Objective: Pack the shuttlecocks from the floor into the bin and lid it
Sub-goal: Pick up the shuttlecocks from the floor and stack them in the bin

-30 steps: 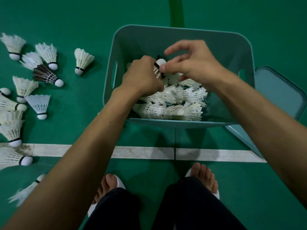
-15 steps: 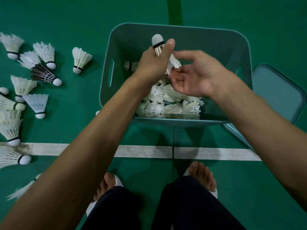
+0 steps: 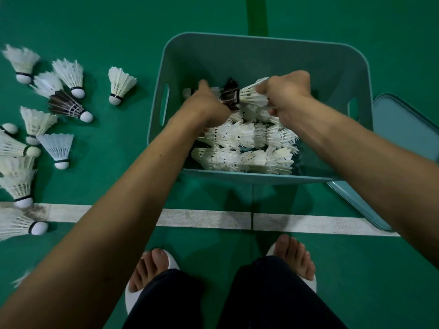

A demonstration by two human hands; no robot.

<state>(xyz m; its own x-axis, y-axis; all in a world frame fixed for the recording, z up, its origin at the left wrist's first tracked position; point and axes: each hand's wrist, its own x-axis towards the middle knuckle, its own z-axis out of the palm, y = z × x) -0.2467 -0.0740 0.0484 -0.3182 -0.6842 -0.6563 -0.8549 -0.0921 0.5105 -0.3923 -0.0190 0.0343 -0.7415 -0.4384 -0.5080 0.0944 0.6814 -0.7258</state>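
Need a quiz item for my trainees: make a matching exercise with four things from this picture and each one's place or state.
Column one:
1 bin
2 lid
3 white line
4 right hand

Column two:
a runs between the bin and the feet
b grips a white shuttlecock
c lies on the floor, right of the bin
d holds rows of white shuttlecocks

Pairs: 1-d, 2-c, 3-a, 4-b
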